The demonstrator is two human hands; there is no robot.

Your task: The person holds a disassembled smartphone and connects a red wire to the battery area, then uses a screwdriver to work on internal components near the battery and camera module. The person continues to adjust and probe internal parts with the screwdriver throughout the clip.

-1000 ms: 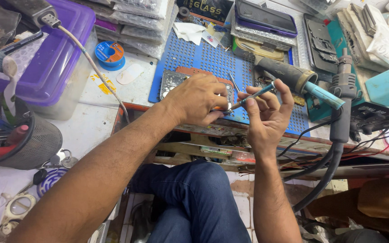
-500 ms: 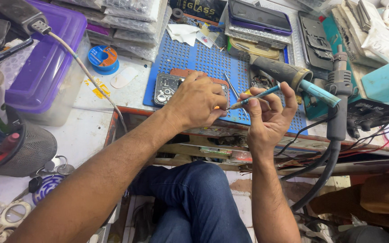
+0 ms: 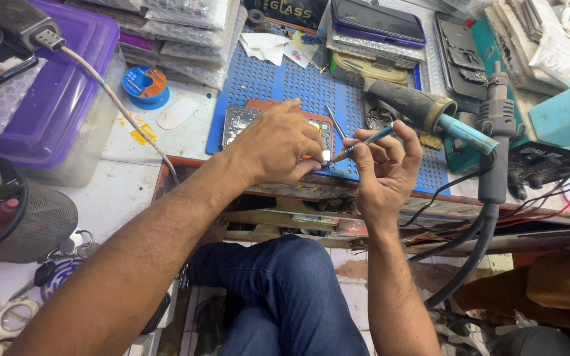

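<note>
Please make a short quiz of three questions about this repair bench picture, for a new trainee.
1. True or false: the right hand holds a thin teal-handled tool whose tip points toward the left hand.
2. What lies under the opened phone that the left hand rests on? A) a blue perforated mat B) a purple plastic box C) a wire mesh cup
3. Fill in: the small blue and orange spool lies to the ___ of the mat, as the camera sees it.

Key: 1 true; 2 A; 3 left.
</note>
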